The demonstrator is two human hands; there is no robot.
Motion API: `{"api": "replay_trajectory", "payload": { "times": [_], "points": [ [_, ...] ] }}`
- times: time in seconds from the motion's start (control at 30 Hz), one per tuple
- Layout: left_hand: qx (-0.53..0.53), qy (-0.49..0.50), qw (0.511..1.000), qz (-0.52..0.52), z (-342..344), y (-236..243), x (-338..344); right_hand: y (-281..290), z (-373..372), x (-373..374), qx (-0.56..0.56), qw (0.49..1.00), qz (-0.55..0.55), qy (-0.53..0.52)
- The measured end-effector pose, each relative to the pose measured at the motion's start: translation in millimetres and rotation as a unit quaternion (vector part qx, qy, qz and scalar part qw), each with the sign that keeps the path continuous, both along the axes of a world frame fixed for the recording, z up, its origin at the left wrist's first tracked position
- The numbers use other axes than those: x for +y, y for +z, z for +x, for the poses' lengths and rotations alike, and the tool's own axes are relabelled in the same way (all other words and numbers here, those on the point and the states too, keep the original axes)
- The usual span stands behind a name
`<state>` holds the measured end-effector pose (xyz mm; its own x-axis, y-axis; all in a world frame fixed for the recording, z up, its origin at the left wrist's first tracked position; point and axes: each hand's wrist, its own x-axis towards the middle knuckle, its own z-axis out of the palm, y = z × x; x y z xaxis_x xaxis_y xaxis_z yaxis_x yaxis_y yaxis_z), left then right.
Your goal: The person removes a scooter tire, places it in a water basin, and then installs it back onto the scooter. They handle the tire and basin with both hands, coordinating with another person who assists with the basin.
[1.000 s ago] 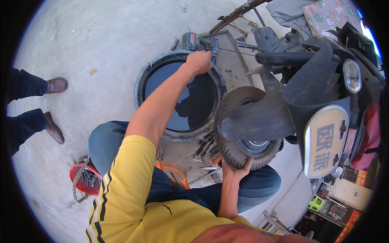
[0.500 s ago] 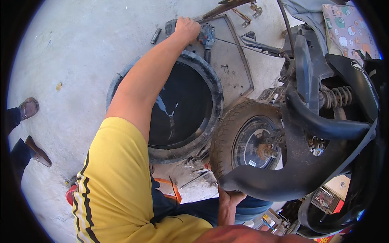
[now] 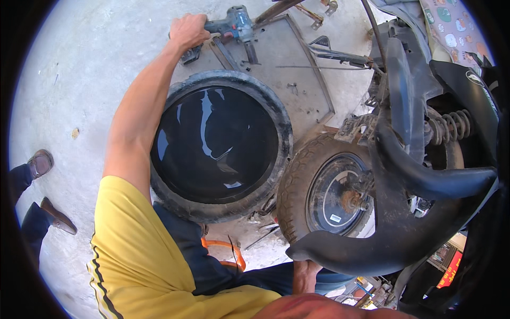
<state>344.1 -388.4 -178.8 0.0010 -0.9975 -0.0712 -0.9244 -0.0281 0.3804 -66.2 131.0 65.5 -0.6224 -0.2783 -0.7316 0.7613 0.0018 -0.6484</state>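
My left hand (image 3: 190, 32) is closed around the grip of a cordless impact wrench (image 3: 239, 25), blue-grey and black, whose nose points toward the basin. Part of the grip lies hidden in the fingers. Below that hand sits a dark blocky piece (image 3: 191, 55), partly covered by my wrist. My right hand (image 3: 305, 268) reaches up beneath a black plastic fender (image 3: 345, 252); its fingers are out of sight behind the fender's lower tip. Beside them stands a wheel with a brown, dusty tyre (image 3: 296, 189) and a rusty axle nut (image 3: 353, 202).
A round black basin (image 3: 178, 204) of dark liquid stands on the concrete floor. Metal frame bars (image 3: 313, 58) lie beyond it. A coil spring (image 3: 451, 127) shows at right. Another person's shoes (image 3: 56, 215) are at left. An orange ring-shaped thing (image 3: 241, 260) lies near my legs.
My left hand has moved left with the impact wrench, whose body has come up and left. More of the basin shows now. My right hand remains under the fender.
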Motion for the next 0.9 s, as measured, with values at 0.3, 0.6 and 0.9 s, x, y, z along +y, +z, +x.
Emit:
{"api": "replay_trajectory", "payload": {
  "times": [0.3, 0.6, 0.9],
  "points": [
    [0.128, 0.28, 0.948, 0.08, 68, -19, 2, 2, 1, -2, -0.007, 1.0, 0.007, 0.008],
    [0.283, -0.16, 0.946, -0.002, -56, 82, 51, 11, 2, -6, -0.025, 0.999, 0.001, 0.02],
    [0.173, -0.19, 0.962, 0.088, -238, 59, 112, 12, 6, -10, -0.013, 0.998, -0.016, 0.06]
  ]
}}
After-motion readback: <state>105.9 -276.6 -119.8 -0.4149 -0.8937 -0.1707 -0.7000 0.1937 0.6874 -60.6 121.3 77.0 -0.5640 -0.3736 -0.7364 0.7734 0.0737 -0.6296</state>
